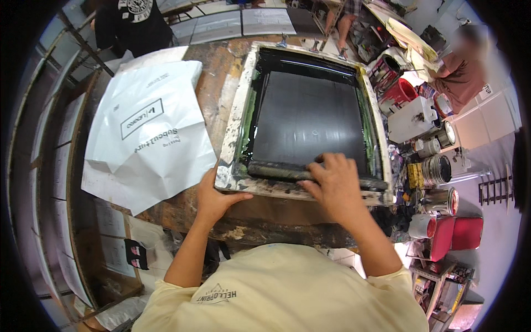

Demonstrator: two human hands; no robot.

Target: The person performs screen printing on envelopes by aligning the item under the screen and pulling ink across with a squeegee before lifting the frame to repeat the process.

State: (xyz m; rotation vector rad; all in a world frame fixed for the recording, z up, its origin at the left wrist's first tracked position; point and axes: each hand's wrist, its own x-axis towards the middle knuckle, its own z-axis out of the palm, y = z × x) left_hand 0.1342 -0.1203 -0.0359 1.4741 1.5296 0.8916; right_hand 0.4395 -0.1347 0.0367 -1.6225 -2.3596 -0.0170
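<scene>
A screen printing frame (233, 119) with white, ink-stained wooden sides lies in front of me on the worn table. Wet black ink covers its mesh (310, 113), thickest along the far end and the sides. My left hand (213, 199) grips the near left corner of the frame, thumb stretched along the near side. With my right hand (338, 185) I hold a long, dark squeegee (276, 170) that lies across the near end of the mesh. The fingers curl over its top edge. A white printed plastic bag (157, 119), creased, rests flat left of the frame.
Metal clamps (315, 45) stand at the frame's far side. Paint cans (440, 169), a red bucket (402, 91) and a white jug (410, 119) crowd the right. One person (462, 74) is at the far right, another (133, 25) at the far left. Drying racks (83, 110) hold sheets at left.
</scene>
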